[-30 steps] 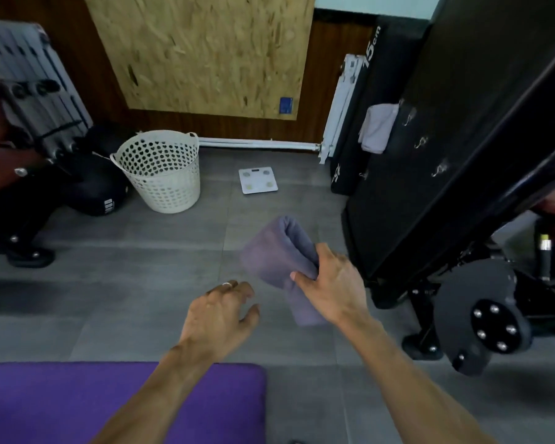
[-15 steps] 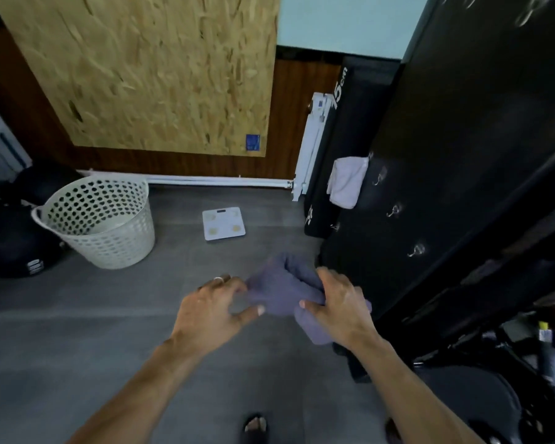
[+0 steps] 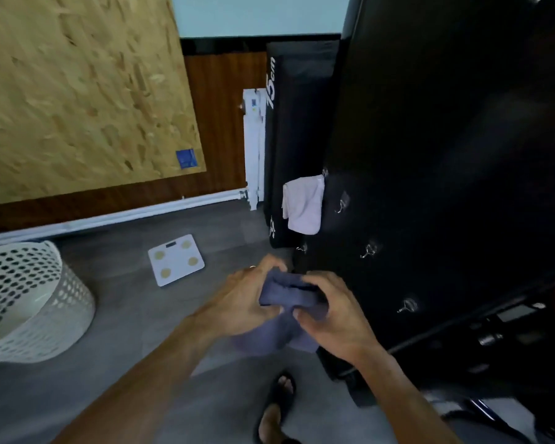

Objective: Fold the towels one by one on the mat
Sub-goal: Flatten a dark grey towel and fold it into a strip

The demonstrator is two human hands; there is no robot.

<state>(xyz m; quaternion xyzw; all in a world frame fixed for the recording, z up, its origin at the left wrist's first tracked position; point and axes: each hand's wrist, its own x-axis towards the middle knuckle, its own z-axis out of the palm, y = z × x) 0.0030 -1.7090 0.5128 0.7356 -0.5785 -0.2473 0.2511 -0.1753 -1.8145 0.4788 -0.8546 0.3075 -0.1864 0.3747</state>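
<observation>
1. L hand (image 3: 241, 302) + R hand (image 3: 334, 318): fingers curled, clamped on bunched grey-purple towel (image 3: 285, 294), held in air above floor (image 3: 125, 331).
2. Pale towel (image 3: 303, 205) hangs on hook of black panel (image 3: 430, 155).
3. White basket (image 3: 29, 302) at left; scale (image 3: 176, 259) on floor.

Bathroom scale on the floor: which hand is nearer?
Left. The left hand is just right of the white bathroom scale; the right hand is farther right, both gripping the grey-blue towel.
</observation>
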